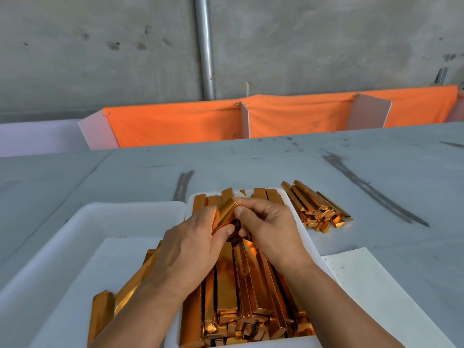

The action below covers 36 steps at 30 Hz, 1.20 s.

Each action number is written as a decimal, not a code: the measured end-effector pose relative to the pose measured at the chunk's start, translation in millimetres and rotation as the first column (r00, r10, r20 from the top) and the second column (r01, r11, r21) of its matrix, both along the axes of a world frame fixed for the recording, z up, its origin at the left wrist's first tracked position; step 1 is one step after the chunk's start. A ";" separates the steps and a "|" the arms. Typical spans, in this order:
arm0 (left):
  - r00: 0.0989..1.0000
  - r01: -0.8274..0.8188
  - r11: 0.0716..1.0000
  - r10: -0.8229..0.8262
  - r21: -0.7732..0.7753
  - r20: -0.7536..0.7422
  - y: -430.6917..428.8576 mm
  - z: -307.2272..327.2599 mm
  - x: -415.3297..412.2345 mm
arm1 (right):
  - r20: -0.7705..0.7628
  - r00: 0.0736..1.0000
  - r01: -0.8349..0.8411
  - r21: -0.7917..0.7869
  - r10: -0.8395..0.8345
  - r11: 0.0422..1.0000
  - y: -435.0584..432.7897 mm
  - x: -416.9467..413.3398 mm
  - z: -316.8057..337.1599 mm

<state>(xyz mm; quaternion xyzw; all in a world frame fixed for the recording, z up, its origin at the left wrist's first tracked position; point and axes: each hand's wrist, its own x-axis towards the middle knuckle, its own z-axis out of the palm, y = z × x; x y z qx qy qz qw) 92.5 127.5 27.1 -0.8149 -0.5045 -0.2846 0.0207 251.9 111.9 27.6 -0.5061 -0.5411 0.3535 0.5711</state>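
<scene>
Two hands: a person's left hand (pixel 190 247) and right hand (pixel 271 232) meet over the full tray (pixel 307 243), both working one gold foil sleeve (pixel 224 214).
Grip: the left hand's thumb and curled fingers pinch the sleeve's lower end. The right hand's thumb and forefinger pinch its upper end.
Where it is: the sleeve is held tilted in the air, just above the far half of the full tray, touched only by the fingers.
Step in hand: by the look of it, squaring up the sleeve into a long box like those packed below.
Next move: this likely calls for closing the open end while both pinches keep the shape. The piece would then be laid lengthways among the finished boxes (pixel 226 285). Thin foil card will probably crease if squeezed hard.
Trays: two, the full tray and a second tray (pixel 75 234) touching its left side.
Gold pieces: one in hand. The finished boxes in the full tray are packed too tightly to count. A few loose pieces (pixel 103 310) lie in the second tray, partly hidden by the left forearm. One stack (pixel 316 207) lies on the table (pixel 251 162), just right of the full tray's far corner.
Paper: one handwritten sheet (pixel 364 285), right of the full tray's near half.
Backdrop: an orange cloth (pixel 175 124) and a metal pipe (pixel 206 46), well beyond the full tray.
</scene>
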 end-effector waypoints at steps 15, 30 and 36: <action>0.998 0.033 0.999 -0.032 0.018 -0.048 0.1 -0.5 7.0 | 0.122 0.991 -0.062 0.061 0.054 0.996 -1.7 -3.7 -2.4; 0.996 0.084 0.996 -0.084 -0.023 -0.002 4.1 -8.1 6.0 | -0.336 0.935 -0.155 -0.093 0.115 0.984 -1.0 5.4 6.9; 0.994 0.107 0.994 -0.107 -0.027 -0.004 3.9 -8.5 6.0 | -0.291 0.947 -0.162 -0.077 0.134 0.984 -0.1 5.2 5.0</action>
